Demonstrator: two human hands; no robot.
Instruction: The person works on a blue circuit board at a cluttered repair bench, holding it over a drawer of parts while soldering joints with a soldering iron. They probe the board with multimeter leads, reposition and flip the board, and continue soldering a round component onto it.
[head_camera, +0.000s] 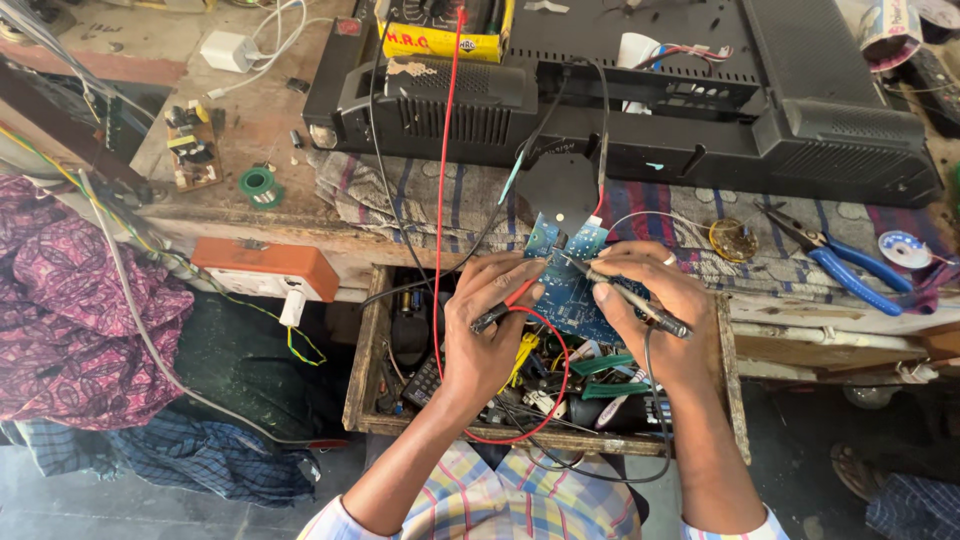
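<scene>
Blue fibreglass is what you are working on: a small blue printed circuit board (568, 285) sits between your two hands, held up over the open wooden drawer (372, 345) at the near edge of the table (262, 120). Your left hand (487, 325) has its fingers closed around a thin red-tipped meter probe (505, 305), whose tip points right onto the board, and the red lead (447, 130) runs from it up and away toward the far side. Your right hand (650, 300) is pinched shut on a black meter probe (622, 293), its metal point slanting left and resting on the upper part of the board; there is a ring on one finger of that hand. Both hands touch the board's edges.

Below the board, the drawer is packed with loose parts and wires, too tangled to tell apart. On the far side lies a large black plastic television casing (640, 100), back panel up, on a striped cloth (430, 195). To the right, blue-handled pliers (835, 260) rest on the cloth, near a small roll of solder wire (905, 248). To the left, an orange and white plug socket box (265, 270) hangs at the table's front, and a green spool (260, 185) lies farther back on the table.
</scene>
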